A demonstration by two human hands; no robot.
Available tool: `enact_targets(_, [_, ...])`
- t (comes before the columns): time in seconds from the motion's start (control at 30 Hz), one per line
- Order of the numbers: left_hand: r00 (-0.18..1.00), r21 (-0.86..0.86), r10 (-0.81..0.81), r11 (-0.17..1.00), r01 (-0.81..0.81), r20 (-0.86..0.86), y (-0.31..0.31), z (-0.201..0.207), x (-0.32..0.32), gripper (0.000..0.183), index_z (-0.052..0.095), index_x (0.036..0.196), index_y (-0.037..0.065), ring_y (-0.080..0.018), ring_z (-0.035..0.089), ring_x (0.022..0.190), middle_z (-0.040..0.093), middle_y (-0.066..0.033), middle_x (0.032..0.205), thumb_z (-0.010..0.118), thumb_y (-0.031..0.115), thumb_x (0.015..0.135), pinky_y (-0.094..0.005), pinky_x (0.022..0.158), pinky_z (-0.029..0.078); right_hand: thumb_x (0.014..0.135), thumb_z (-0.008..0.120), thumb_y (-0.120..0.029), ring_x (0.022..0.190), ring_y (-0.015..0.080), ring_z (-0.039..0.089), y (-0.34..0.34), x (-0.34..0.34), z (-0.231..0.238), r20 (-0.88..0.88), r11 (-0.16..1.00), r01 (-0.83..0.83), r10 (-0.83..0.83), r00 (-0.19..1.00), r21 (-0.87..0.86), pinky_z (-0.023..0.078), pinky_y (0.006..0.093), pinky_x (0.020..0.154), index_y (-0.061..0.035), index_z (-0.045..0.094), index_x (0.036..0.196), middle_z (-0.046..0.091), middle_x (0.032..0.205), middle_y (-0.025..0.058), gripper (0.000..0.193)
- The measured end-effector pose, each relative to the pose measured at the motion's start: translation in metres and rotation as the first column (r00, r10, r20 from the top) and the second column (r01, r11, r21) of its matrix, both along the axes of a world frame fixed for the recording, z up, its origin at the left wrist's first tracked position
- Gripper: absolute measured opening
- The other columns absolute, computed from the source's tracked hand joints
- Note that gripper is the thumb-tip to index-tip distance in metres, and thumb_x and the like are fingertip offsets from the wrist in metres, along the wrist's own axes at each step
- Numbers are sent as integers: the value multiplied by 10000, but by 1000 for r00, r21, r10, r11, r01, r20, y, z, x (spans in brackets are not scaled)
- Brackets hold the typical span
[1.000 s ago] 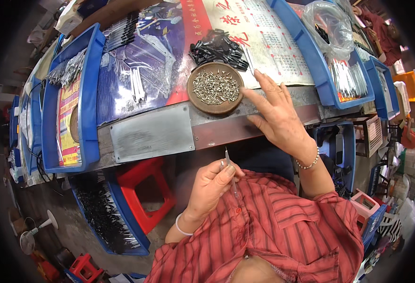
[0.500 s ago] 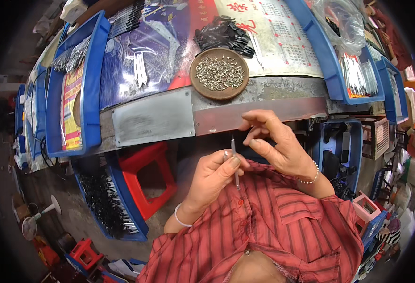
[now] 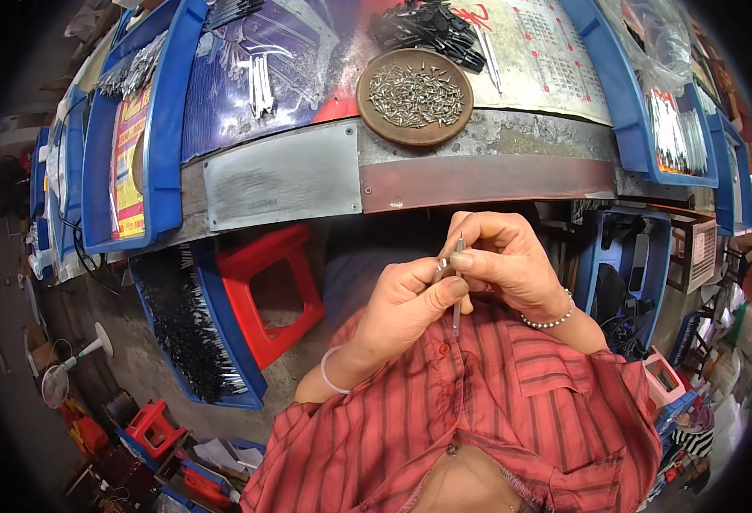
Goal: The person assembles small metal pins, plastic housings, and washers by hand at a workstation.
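My left hand [image 3: 397, 309] pinches a slim silver pen [image 3: 456, 318] between thumb and fingers, close in front of my chest. It stands nearly upright, its pointed end up. A small shiny metal piece [image 3: 441, 267] shows at the left fingertips; its kind is too small to tell. My right hand [image 3: 513, 267] has its thumb and fingers closed round the pen's upper part, touching the left fingers. Beyond the hands, a round brown bowl [image 3: 414, 138] on the bench holds many small pointed metal tips [image 3: 417, 96].
Black plastic parts [image 3: 436, 38] lie behind the bowl, and white sticks [image 3: 261, 90] to its left. Blue trays [image 3: 171, 128] flank the bench. A metal plate [image 3: 282, 179] covers its front edge. Below stand a red stool [image 3: 308, 295] and a blue bin [image 3: 261, 398] of dark parts.
My right hand has come in from the right and closed on the upper end of the pen. Both hands and the pen sit slightly further right. The view has shifted a little.
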State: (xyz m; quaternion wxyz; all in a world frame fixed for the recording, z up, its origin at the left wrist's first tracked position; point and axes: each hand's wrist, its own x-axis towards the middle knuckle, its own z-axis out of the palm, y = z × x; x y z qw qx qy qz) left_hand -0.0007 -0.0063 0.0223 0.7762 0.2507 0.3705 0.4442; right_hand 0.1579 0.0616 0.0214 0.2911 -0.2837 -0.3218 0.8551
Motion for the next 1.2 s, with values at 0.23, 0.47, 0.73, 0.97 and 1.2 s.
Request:
enact_targets(0.23, [998, -31, 61, 998, -60, 33, -1, -5, 2, 159, 610, 946, -43, -94, 573, 736, 645, -74, 889, 584, 101, 887, -223, 682, 474, 872, 578, -63, 560, 83, 530, 0, -6, 0, 42, 1000, 17, -17, 999, -6, 385, 204, 461, 34, 595, 867, 592, 752, 68, 99])
enact_targets(0.47, [996, -36, -46, 998, 43, -74, 0, -7, -1, 141, 614, 848, -25, -96, 573, 690, 630, -88, 855, 629, 115, 847, -221, 648, 461, 885, 566, -131, 457, 37, 431, 17, -3, 3, 157, 946, 265, -295, 943, 185, 329, 174, 418, 14, 612, 851, 521, 594, -3, 156])
enact_targets(0.73, [1000, 6, 27, 1000, -27, 1, -6, -6, -8, 146, 621, 909, -43, -85, 545, 694, 615, -52, 823, 608, 97, 868, -221, 630, 448, 876, 588, -192, 552, 78, 496, 104, 54, 41, 367, 210, -342, -781, 505, 916, 391, 218, 496, 17, 614, 811, 564, 661, 16, 221])
enact_targets(0.97, [999, 10, 41, 999, -41, -5, -4, -9, -9, 160, 616, 899, -44, -96, 560, 685, 623, -77, 874, 594, 113, 879, -234, 633, 463, 865, 602, -128, 770, 105, 537, 66, 64, 88, 298, 290, -69, -916, 268, 955, 427, 246, 627, 15, 609, 840, 604, 859, 64, 145])
enact_targets(1.2, [997, 12, 27, 1000, -26, -67, 2, -3, -4, 259, 625, 903, -37, -45, 513, 585, 613, -43, 722, 624, 219, 865, -160, 513, 354, 844, 575, -8, 689, 85, 503, 46, 92, 81, 180, 240, 28, -794, 581, 970, 395, 188, 610, 45, 534, 1010, 579, 967, 79, 179])
